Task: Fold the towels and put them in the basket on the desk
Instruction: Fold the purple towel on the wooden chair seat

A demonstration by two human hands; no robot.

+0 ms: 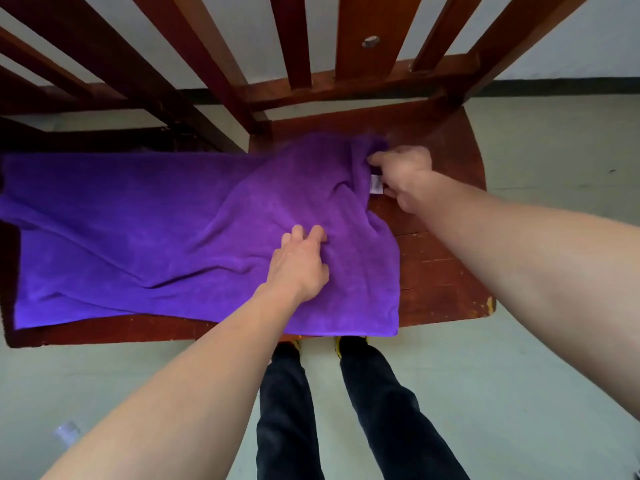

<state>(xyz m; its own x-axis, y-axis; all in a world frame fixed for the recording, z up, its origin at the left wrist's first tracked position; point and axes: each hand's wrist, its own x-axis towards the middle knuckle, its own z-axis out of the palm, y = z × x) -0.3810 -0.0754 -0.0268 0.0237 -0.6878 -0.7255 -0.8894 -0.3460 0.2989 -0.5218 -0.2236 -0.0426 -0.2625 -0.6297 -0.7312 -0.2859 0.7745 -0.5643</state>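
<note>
A purple towel (138,230) lies spread and wrinkled across two wooden chair seats (440,258). My right hand (403,174) pinches the towel's far right corner, next to a small white label (375,184). My left hand (299,265) rests on the towel near its right end, fingers curled into the cloth. The towel's near right corner hangs slightly over the seat's front edge. No basket or desk is in view.
Wooden chair backs (363,39) with slats rise behind the seats. A pale green floor (540,341) surrounds the chairs, with a white wall beyond. My legs in dark trousers (287,410) stand right in front of the seat. A small clear object (67,433) lies on the floor at left.
</note>
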